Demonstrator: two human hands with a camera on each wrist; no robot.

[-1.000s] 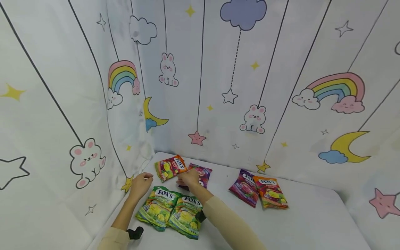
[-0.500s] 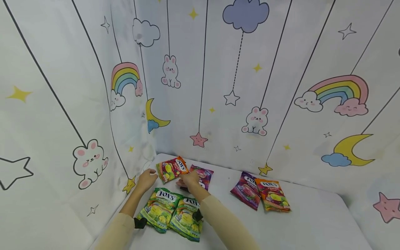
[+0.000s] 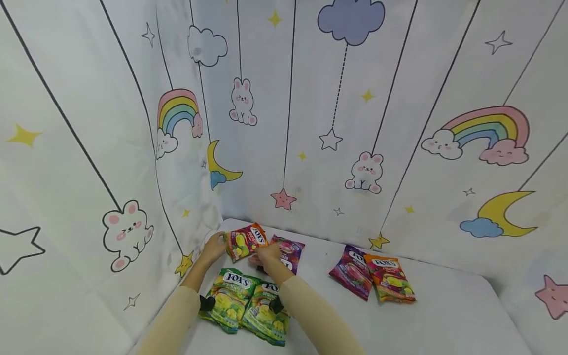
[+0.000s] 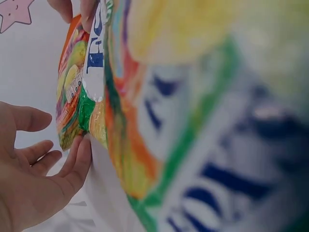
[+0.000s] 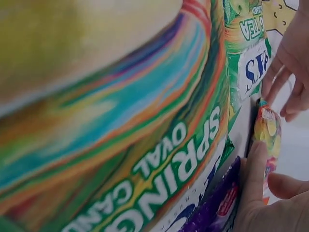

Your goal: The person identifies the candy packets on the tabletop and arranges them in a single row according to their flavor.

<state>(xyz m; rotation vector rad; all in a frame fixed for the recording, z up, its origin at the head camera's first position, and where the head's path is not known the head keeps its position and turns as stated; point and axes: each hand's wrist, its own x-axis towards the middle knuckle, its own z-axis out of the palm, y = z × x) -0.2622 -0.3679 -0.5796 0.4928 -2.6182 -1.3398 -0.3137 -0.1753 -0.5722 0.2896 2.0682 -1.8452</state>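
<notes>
At the table's far left corner lies an orange-and-red bag of Fox's Fruits candy [image 3: 241, 242]. My left hand [image 3: 214, 248] is at its left end. In the left wrist view its fingertips [image 4: 83, 152] meet the bag's edge, while the thumb stands apart. My right hand [image 3: 268, 256] pinches the bag's other end between thumb and finger, as the right wrist view shows. Beneath and beside that hand is a purple Fox's Berries bag [image 3: 293, 249], partly covered by it. Nearer me, two green Fox's Spring Tea bags [image 3: 228, 296] lie side by side under my forearms.
Further right on the white table [image 3: 443, 315], another purple bag [image 3: 352, 271] lies against a second orange bag [image 3: 391, 278], slightly overlapping. White curtains [image 3: 257, 162] with printed rabbits, stars and rainbows stand close along the left and back edges.
My left hand has moved forward and right, up to the orange bag's left end. The right hand has stayed near the bag's right end. The bags lie about where they were.
</notes>
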